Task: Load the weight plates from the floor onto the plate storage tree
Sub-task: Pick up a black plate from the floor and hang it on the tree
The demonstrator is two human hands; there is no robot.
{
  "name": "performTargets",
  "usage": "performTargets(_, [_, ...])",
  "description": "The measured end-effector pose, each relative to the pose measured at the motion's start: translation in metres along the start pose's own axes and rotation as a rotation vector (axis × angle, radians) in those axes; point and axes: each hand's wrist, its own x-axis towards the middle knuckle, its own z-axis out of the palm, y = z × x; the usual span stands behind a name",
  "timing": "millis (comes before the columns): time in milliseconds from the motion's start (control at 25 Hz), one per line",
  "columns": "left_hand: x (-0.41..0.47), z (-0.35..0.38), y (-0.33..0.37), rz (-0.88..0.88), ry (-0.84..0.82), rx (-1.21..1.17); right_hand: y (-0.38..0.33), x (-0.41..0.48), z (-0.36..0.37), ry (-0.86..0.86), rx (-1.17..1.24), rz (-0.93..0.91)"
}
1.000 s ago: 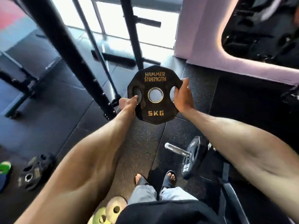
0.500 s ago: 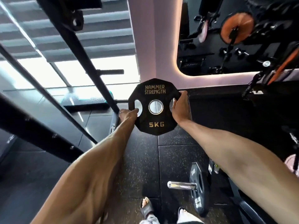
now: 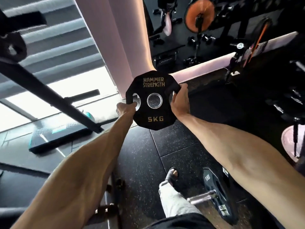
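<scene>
You hold the black 5 kg plate (image 3: 152, 100) upright at arm's length, left hand (image 3: 125, 108) hooked through its left grip hole, right hand (image 3: 179, 103) gripping its right edge, above speckled rubber floor (image 3: 140, 156), another plate (image 3: 217, 192) on a steel peg (image 3: 200, 198) at lower right.

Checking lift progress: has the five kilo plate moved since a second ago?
Yes. The 5 kg plate, held by left hand and right hand, has risen from the floor, its top now against the pink wall.
</scene>
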Motion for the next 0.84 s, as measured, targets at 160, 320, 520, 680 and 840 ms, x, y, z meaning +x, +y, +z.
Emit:
performTargets(160, [0.057,0.049,0.041,0.003,-0.072,-0.007,0.016,0.067,0.021,0.072,-0.030,0.018])
performTargets(320, [0.113,0.091,0.087,0.025,-0.087,0.004,0.024,0.142,0.045,0.095,-0.044,0.023])
performTargets(520, [0.179,0.131,0.139,0.023,-0.049,0.017,0.031,0.235,0.079,0.107,-0.037,-0.007])
performTargets(680, [0.240,0.163,0.172,-0.020,-0.017,-0.023,0.039,0.310,0.118,0.080,-0.052,-0.011])
performTargets(840, [0.303,0.185,0.200,-0.064,0.034,-0.095,0.038,0.390,0.167,0.044,-0.065,-0.062])
